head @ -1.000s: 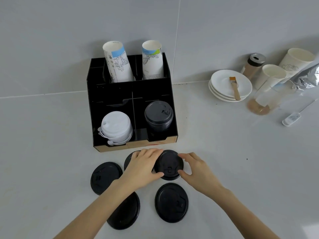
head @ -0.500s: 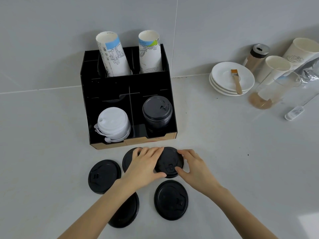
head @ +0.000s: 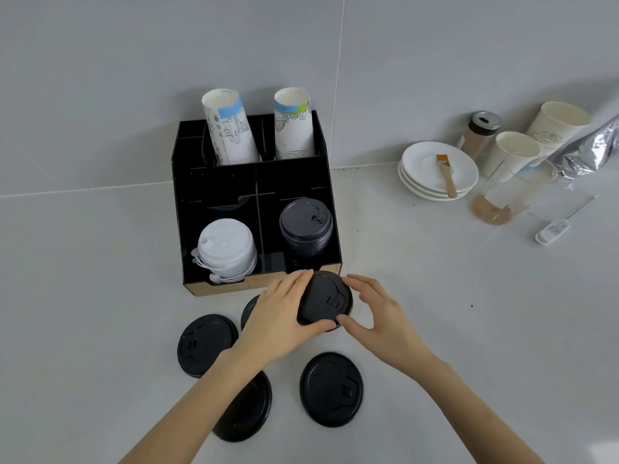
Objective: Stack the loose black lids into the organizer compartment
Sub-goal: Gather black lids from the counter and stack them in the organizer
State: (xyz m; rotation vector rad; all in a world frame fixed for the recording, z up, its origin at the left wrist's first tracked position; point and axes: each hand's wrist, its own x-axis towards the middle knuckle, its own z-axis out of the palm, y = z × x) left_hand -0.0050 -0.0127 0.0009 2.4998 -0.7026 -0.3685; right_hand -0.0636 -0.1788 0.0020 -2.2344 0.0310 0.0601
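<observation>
Inventory as I see it from the head view, left to right.

Tabletop (head: 100, 296): pale grey, carrying everything below.

Loose black lids, near side: one lid (head: 206, 345) flat at left; one lid (head: 246, 408) partly under my left forearm; one lid (head: 249, 308) mostly hidden behind my left hand; one lid (head: 331, 389) flat at near right.

Organizer (head: 221, 182): black, against the far wall. Front-left compartment holds white lids (head: 226, 247); front-right compartment holds the black lid stack (head: 306, 226). Two paper cup stacks (head: 231, 128) stand in the back.

Left hand (head: 279, 316): grip curled on the left edge of the held lid (head: 325, 301).

Right hand (head: 375, 313): grip pinching the same lid's right edge. The lid sits just in front of the organizer; whether it is clear of the tabletop I cannot tell.

Far right: stacked saucers (head: 422, 182) with a brush (head: 447, 175), cups (head: 512, 154), shaker (head: 479, 132).
</observation>
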